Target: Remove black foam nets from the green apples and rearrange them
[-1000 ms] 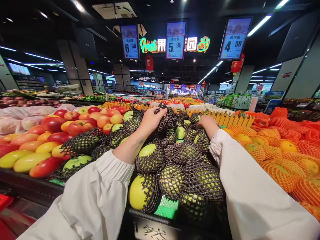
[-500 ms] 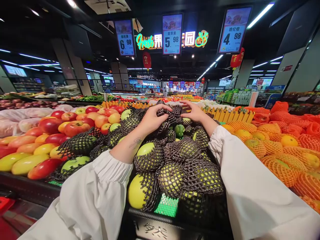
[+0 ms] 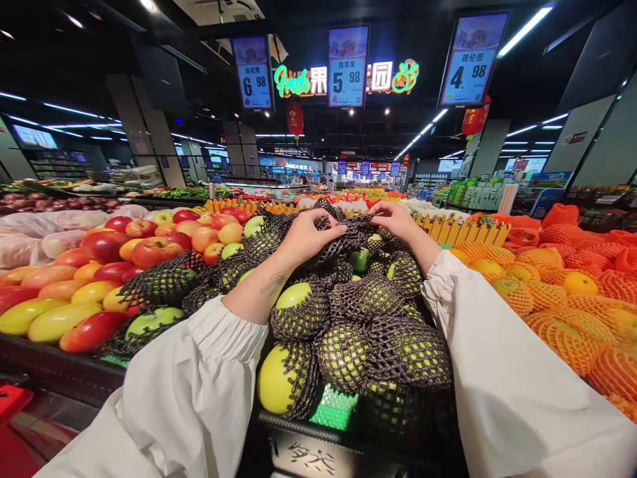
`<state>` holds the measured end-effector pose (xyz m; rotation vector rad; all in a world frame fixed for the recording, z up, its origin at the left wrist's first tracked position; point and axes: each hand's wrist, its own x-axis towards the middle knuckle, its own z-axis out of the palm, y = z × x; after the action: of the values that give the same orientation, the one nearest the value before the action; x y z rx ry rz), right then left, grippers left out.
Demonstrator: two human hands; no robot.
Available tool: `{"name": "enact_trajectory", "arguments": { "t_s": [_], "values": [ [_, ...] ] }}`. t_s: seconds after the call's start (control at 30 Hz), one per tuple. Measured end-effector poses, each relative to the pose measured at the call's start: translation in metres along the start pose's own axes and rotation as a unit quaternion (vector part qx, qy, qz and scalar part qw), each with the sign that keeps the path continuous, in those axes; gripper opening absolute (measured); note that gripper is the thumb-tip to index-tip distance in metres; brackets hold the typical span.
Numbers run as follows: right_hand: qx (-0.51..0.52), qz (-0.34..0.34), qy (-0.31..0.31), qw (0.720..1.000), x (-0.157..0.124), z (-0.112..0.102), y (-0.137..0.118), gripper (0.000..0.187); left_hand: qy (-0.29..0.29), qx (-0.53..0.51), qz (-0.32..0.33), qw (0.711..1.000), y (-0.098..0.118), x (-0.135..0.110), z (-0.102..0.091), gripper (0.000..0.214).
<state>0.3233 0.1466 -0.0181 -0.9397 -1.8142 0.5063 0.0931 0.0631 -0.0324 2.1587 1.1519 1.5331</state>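
Over the far part of the green apple pile, my left hand (image 3: 309,239) is closed round a dark foam net (image 3: 351,234), thumb pointing right. From the other side, my right hand (image 3: 395,222) pinches the same net at its upper right edge with thumb and fingertips. Whether an apple sits inside that net I cannot tell. Below lie several green apples in black nets, such as one netted apple (image 3: 343,356) in front. A bare-sided green apple (image 3: 277,378) shows at the front left, and a dark green piece (image 3: 359,259) peeks out under the hands.
Red and yellow apples (image 3: 154,254) are heaped on the left. Oranges in orange nets (image 3: 562,332) fill the right side. A low yellow fence (image 3: 460,232) runs behind. Price screens (image 3: 347,66) hang overhead. The bin's black front edge (image 3: 303,425) is nearest me.
My right hand's fingers have closed from apart into a pinch on the net, which now stretches between both hands. My left hand keeps its hold. The view has shifted slightly.
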Motion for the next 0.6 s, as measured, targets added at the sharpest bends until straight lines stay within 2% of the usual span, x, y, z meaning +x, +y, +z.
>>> {"name": "enact_trajectory", "arguments": {
  "t_s": [0.1,0.2,0.33,0.43,0.5,0.6],
  "values": [
    [0.009,0.011,0.041,0.999,0.003,0.001,0.002,0.013,-0.012,0.020,0.006,1.000,0.001,0.000,-0.001,0.011],
    [0.099,0.056,0.067,0.991,0.004,0.001,0.003,0.012,-0.016,0.032,0.013,0.999,-0.001,0.000,-0.001,0.014],
    [0.261,0.130,-0.004,0.956,-0.002,-0.002,0.000,0.007,0.007,0.027,0.028,0.999,-0.005,0.001,0.000,0.027],
    [0.342,0.140,-0.048,0.928,-0.009,-0.005,-0.006,0.002,0.021,0.032,0.001,0.999,-0.003,0.001,0.000,0.032],
    [0.356,0.138,-0.068,0.922,-0.012,-0.007,-0.010,0.007,0.023,0.043,-0.034,0.998,0.000,-0.001,0.000,0.038],
    [0.327,0.122,-0.089,0.933,-0.015,-0.009,-0.013,0.022,0.026,0.061,-0.075,0.995,0.003,-0.002,-0.001,0.045]
  ]
}}
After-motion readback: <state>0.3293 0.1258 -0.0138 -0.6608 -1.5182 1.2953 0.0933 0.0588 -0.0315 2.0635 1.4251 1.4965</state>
